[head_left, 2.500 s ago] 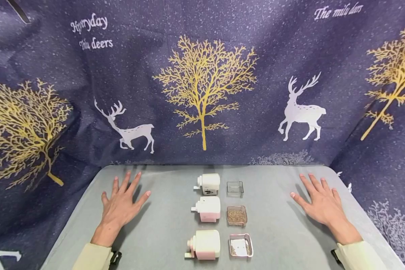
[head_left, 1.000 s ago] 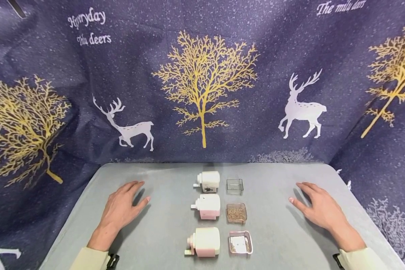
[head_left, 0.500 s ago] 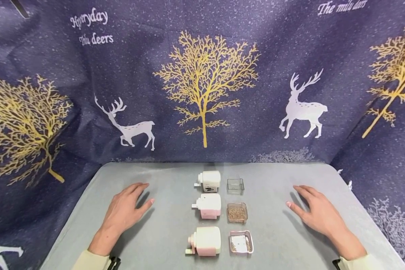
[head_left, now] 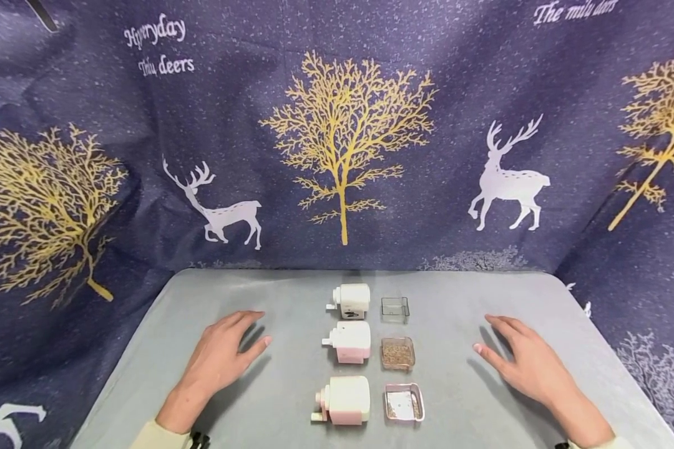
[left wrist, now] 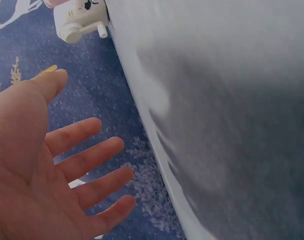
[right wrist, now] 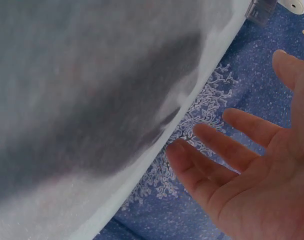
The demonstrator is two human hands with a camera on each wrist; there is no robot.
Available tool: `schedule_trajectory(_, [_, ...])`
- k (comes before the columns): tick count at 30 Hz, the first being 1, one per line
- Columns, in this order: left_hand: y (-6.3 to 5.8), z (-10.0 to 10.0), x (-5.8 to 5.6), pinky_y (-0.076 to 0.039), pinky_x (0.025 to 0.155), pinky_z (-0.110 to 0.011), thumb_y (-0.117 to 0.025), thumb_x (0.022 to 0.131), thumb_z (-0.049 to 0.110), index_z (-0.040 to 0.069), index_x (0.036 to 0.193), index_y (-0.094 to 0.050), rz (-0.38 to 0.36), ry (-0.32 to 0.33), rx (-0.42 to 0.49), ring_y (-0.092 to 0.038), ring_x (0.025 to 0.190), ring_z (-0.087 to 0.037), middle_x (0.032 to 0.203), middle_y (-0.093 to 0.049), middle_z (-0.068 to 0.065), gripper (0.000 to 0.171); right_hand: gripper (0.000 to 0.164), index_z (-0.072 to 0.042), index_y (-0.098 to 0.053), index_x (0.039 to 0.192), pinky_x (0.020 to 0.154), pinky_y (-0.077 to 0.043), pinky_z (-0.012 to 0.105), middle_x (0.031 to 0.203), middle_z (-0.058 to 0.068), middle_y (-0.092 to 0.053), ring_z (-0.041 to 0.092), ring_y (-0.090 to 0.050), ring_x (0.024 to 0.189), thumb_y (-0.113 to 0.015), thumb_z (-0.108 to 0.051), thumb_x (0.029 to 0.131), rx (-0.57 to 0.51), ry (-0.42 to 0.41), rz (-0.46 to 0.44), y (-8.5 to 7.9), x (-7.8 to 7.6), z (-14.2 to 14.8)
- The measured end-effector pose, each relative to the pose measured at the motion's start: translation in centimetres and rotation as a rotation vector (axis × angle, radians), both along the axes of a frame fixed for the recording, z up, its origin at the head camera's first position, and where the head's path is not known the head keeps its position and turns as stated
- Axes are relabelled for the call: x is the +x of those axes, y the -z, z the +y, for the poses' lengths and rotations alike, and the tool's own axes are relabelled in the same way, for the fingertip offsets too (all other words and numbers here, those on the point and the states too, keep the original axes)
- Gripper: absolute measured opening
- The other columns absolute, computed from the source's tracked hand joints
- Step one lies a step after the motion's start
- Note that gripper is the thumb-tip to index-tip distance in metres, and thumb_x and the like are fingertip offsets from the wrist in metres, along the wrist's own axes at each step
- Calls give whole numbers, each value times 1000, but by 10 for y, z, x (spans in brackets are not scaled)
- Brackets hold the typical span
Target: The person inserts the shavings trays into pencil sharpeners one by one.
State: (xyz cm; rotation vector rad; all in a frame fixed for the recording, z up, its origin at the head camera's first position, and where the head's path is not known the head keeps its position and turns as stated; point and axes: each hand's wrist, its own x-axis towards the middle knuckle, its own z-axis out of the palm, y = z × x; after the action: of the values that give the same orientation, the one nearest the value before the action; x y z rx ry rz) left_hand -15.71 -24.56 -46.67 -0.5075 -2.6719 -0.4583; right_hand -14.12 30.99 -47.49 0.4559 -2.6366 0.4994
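Three crank pencil sharpeners stand in a column mid-table in the head view: a white one (head_left: 355, 300) at the back, a white-and-pink one (head_left: 352, 342) in the middle, and a cream-and-pink one (head_left: 348, 400) in front. Right of each lies its shavings drawer: a clear one (head_left: 395, 307), a brownish one (head_left: 397, 354) full of shavings, and a pink-rimmed one (head_left: 404, 402) with a few shavings. My left hand (head_left: 219, 355) hovers left of the sharpeners, fingers loosely extended, holding nothing. To the drawers' right, my right hand (head_left: 530, 365) hovers likewise over its shadow.
The grey table (head_left: 281, 411) ends at a dark blue cloth (head_left: 213, 125) printed with trees and deer. Narrow gaps separate the sharpeners from their drawers.
Both hands were spread flat near the table's sides. They have lifted, their fingers have relaxed, and both have drifted inward. Sharpeners and drawers stay where they were.
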Motion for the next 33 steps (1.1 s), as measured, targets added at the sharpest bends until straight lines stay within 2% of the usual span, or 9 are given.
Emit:
schedule_trajectory(5, [-3,9,6,-47,90,-49,-67,88,50,17,128,-64,6,31,10,-57,112,-24,122,-63,-1,53,65,-3,-60,129,91,-41,58,121,18,-60,40,-54,111,-74,-46,83,-5,2,-8,-1,5,-5])
schedule_trajectory(15, [-8,21,15,-47,89,-48,-69,86,49,20,128,-64,21,50,13,-58,109,-22,119,-63,2,51,66,-6,-60,131,93,-41,57,122,15,-60,37,-54,112,-74,-47,82,-11,-15,-16,-10,15,-18])
schedule_trajectory(22, [-9,28,20,-48,90,-41,-65,88,53,24,127,-64,-4,69,25,-58,108,-14,117,-62,9,49,64,-6,-61,130,94,-42,52,121,11,-61,33,-56,112,-76,-44,81,-14,-49,-8,-12,20,-28])
schedule_trajectory(25, [-7,32,22,-48,89,-39,-67,87,51,25,127,-64,-20,78,35,-57,107,-12,116,-62,10,48,64,-6,-61,129,94,-43,53,121,11,-61,33,-56,111,-76,-45,81,-15,-57,-14,-12,21,-32])
schedule_trajectory(33, [-9,43,30,-47,90,-42,-63,89,56,26,127,-63,-18,120,55,-58,106,-12,117,-61,12,49,63,-8,-62,128,94,-45,53,120,7,-63,29,-58,110,-77,-45,80,-28,-82,-13,-10,27,-43])
